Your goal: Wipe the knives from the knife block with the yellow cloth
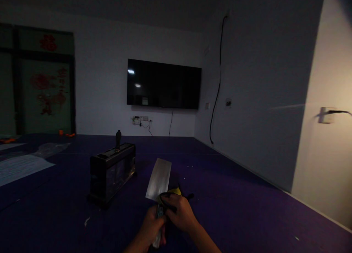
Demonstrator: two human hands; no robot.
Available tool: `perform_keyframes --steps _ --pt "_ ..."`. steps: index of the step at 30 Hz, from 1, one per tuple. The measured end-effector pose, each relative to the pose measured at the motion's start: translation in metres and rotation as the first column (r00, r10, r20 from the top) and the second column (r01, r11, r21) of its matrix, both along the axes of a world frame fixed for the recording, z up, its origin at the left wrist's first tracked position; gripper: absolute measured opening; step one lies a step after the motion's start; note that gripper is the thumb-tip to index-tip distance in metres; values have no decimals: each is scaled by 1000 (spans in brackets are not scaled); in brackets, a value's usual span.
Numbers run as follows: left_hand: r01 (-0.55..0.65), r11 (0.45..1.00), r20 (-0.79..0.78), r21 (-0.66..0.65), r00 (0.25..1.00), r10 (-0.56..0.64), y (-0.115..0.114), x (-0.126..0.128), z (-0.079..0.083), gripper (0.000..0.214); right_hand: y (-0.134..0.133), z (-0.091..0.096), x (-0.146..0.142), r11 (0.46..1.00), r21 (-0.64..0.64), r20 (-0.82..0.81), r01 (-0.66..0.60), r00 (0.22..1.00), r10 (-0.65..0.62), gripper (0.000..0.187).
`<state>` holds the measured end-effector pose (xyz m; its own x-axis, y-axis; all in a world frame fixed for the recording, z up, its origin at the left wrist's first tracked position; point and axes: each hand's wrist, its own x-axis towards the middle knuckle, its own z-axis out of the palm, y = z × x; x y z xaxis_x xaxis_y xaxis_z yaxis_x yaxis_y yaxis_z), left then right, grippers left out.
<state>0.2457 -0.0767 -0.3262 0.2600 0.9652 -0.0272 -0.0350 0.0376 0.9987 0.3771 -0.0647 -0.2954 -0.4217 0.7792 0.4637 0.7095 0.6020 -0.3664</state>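
Observation:
My left hand (151,223) is closed around the handle of a broad cleaver (159,178), whose shiny blade points up and away from me. My right hand (180,212) is closed right beside it, fingers pinched on a dark strap or loop near the base of the blade, with something yellow (176,190) showing just behind. A dark knife block (111,172) stands on the floor to the left of the blade, with one dark handle (118,138) sticking up from its top.
Purple floor (247,209) spreads all around in a dim room. A wall-mounted television (163,84) hangs ahead, a cable (217,88) runs down the right wall. White sheets (19,167) lie at far left. A plugged-in socket (326,114) sits on the near right wall.

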Motion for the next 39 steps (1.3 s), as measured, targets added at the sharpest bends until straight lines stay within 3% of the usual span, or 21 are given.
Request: perform_keyframes --steps 12,25,35,39 --pt "62 997 -85 -54 994 -66 4 0 -9 24 13 -4 16 998 32 -124 47 991 -43 45" --pt "-43 997 -142 65 989 52 4 -1 -10 9 29 -12 31 986 21 -195 165 968 -158 40" --pt "-2 1000 -108 23 994 5 6 1 -16 15 20 -8 22 991 35 -241 128 964 -116 37" --pt "16 998 -77 -63 997 -20 7 0 -12 25 14 -4 15 998 10 -238 59 970 -55 40"
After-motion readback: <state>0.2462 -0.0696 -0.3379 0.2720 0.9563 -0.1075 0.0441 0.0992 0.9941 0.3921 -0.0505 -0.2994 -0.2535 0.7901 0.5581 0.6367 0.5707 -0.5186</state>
